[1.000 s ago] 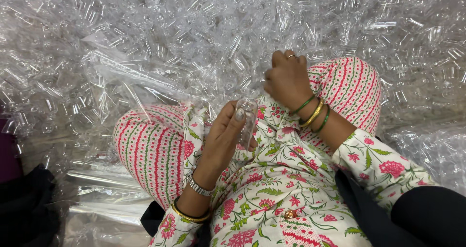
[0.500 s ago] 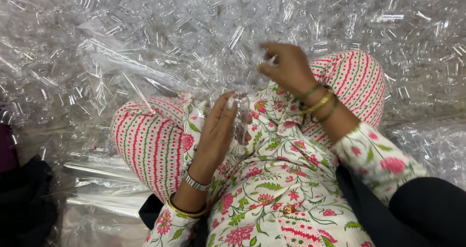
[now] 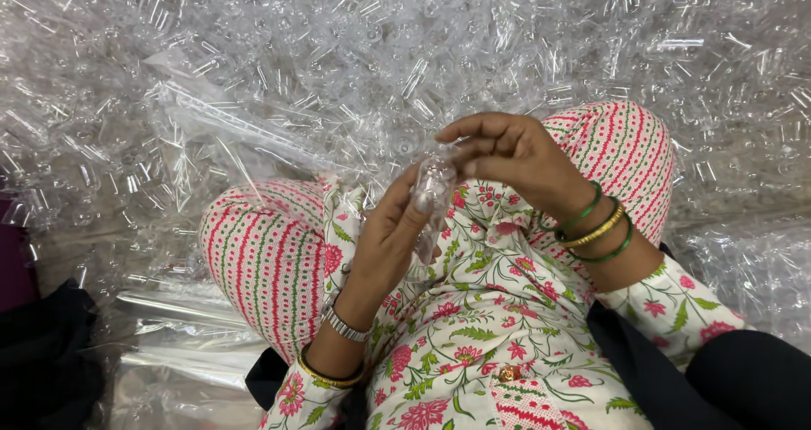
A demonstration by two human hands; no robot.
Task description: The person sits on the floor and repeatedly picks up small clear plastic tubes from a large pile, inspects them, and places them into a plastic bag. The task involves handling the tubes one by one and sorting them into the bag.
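My left hand [image 3: 384, 244] holds a small clear plastic bottle [image 3: 432, 195] upright over my lap, thumb and fingers wrapped round its lower part. My right hand [image 3: 511, 155] is at the bottle's top, fingertips pinching something small and clear there; what it pinches is too transparent to make out. I sit cross-legged in floral clothing with striped trousers [image 3: 262, 253]. Green and gold bangles [image 3: 596, 223] ring my right wrist; a metal watch band [image 3: 342, 324] and a gold bangle ring my left.
A deep heap of clear plastic bottles [image 3: 380, 50] fills the floor ahead and to both sides. A clear plastic bag [image 3: 228, 130] lies partly open at my left knee. Flat plastic sheets [image 3: 169, 329] lie at lower left beside dark cloth [image 3: 42, 354].
My right hand came back from the heap toward me and now meets the top of the bottle. My left hand has kept the bottle over my lap, raised slightly.
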